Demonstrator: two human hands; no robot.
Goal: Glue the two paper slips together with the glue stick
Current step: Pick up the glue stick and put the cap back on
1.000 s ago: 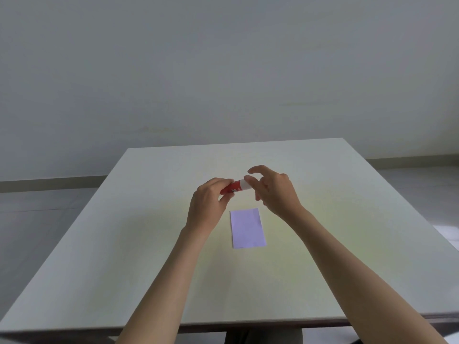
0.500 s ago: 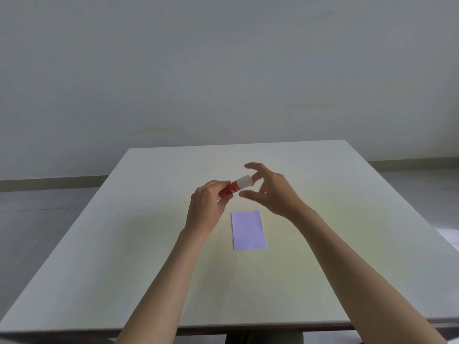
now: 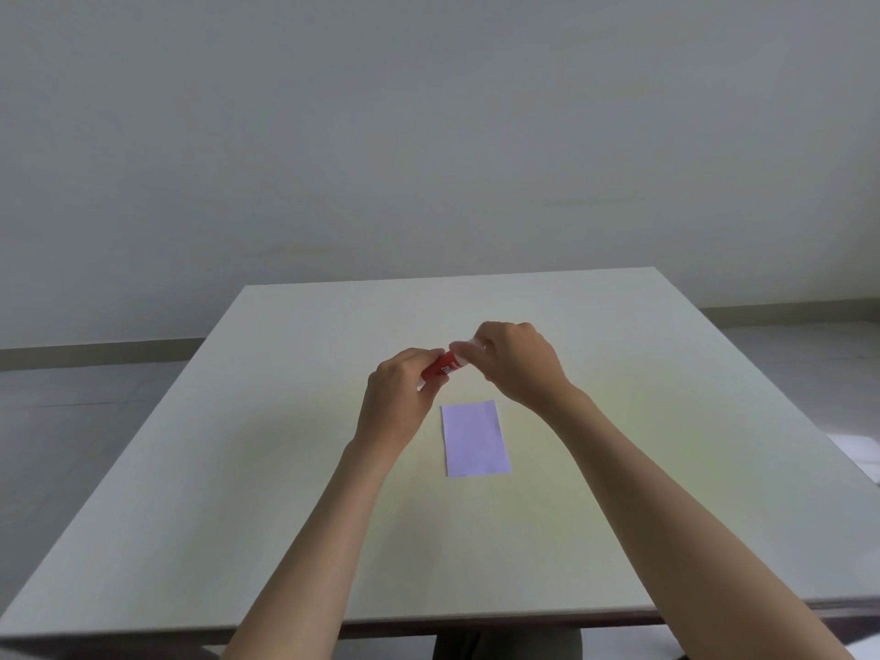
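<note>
My right hand (image 3: 516, 362) is covering the white end of the glue stick (image 3: 443, 366); my left hand (image 3: 400, 397) is hiding its base. The label lettering is too small to read.

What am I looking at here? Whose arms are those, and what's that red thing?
There is no machine, just a person wearing a camera on their head, so you see their own arms reaching out over a pale table. The left hand holds a red glue stick. The right hand has its fingers closed on the stick's white cap end. A pale purple paper lies flat on the table, just below the hands. It looks like one sheet; a second slip can't be told apart.
</note>
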